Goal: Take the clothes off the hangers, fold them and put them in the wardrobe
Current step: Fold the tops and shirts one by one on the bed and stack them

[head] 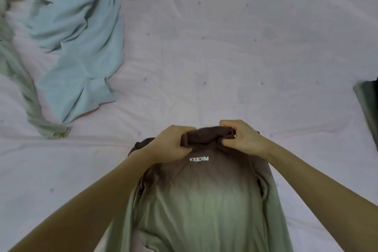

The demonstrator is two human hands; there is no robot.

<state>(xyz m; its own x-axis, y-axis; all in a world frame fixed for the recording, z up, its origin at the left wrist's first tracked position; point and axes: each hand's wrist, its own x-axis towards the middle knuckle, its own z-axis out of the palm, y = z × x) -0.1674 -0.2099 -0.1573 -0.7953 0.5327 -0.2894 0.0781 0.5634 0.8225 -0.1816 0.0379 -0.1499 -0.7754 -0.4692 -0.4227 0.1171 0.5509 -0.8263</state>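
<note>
A brown-to-green shirt [204,194] with white lettering lies stretched from the bottom of the view up to the bed's middle. My left hand [173,145] grips its bunched brown collar end from the left. My right hand [241,137] pinches the same collar fold from the right. Both hands sit close together above the lettering. No hanger is visible in the shirt.
A pale blue garment [81,43] lies crumpled at the upper left of the white bedsheet [245,47]. A pale green garment [22,88] trails along the left edge. A dark item [370,106] shows at the right edge.
</note>
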